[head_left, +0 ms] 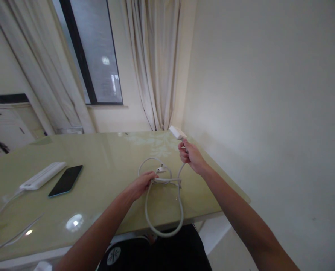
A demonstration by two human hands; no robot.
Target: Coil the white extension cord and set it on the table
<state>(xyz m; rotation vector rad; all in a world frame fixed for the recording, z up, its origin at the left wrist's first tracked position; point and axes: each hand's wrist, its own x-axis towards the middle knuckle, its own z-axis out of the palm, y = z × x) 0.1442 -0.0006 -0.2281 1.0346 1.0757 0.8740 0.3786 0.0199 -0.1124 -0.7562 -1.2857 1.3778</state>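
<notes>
My right hand [190, 154] is raised over the far right part of the table, its fingers closed round a white cable just below a small white rectangular block [177, 132]. From there the cable [181, 210] runs down into loose loops. My left hand [145, 182] pinches these loops near the table's front edge. Right beside its fingertips lies a white plug [161, 169], within the upper loop. The largest loop hangs over the front edge, above dark clothing on my lap.
To the left, a white power strip [43, 175] lies beside a dark phone [66, 180]. Thin cords [13, 238] cross the table's left front. The pale green table [105, 158] meets a wall [269, 94] on the right. A curtain [156, 64] and window [99, 49] stand behind.
</notes>
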